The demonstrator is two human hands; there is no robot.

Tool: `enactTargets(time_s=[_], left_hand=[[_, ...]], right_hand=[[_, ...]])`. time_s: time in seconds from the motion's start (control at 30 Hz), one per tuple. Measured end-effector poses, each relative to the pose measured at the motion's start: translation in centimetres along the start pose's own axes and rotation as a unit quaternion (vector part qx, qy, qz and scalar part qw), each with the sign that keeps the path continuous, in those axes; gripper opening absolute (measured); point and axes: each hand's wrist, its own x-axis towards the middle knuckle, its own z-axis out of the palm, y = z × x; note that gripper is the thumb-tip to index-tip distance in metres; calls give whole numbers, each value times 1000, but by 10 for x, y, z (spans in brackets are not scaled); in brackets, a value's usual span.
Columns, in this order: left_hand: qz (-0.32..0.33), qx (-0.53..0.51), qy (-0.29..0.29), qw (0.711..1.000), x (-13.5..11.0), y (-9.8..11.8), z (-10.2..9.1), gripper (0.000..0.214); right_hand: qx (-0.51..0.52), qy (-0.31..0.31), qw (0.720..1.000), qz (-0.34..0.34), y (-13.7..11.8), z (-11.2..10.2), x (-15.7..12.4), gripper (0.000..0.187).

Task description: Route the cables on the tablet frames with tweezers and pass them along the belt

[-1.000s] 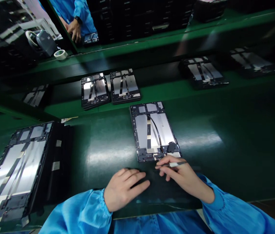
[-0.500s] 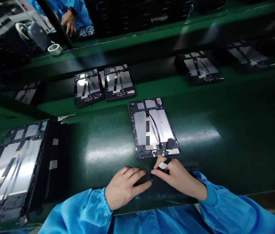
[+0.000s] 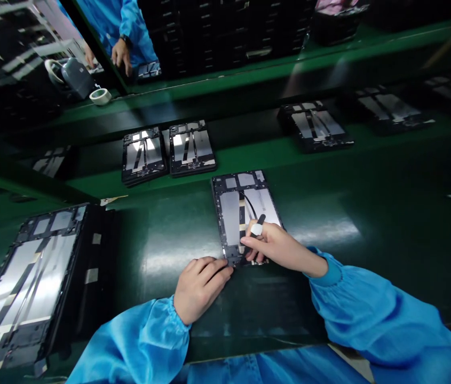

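Note:
An opened tablet chassis (image 3: 233,213) with silver plates and a black cable lies on the green bench in front of me. My right hand (image 3: 275,246) is closed on a thin black-and-white pen-like tool (image 3: 255,229), whose tip rests near the chassis's lower edge. My left hand (image 3: 199,285) lies on the bench with its fingers stretched out, fingertips touching the chassis's lower left corner. Both arms wear blue sleeves.
A stack of larger chassis (image 3: 29,272) sits at the left. Two more chassis (image 3: 167,152) lie side by side on the belt behind, others (image 3: 315,125) to the right. A tape roll (image 3: 100,96) and another person's hand (image 3: 121,54) are at the far left.
My right hand moved forward from the bench onto the lower part of the chassis with the tool. My left hand shifted forward until its fingertips reached the chassis corner.

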Motion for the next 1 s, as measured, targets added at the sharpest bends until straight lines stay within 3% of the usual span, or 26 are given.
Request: enactTargets(time_s=[0.23, 0.7, 1.0], left_hand=[[-4, -1, 3, 1000, -1, 2, 1, 18], [-11, -2, 8, 1000, 2, 3, 0, 16], [34, 109, -51, 992, 1, 10, -7, 33]], right_hand=[[-3, -4, 1000, 27, -1, 2, 3, 18], [-25, -8, 1000, 7, 4, 1, 5, 22], [-20, 17, 1000, -15, 2, -1, 0, 19]])
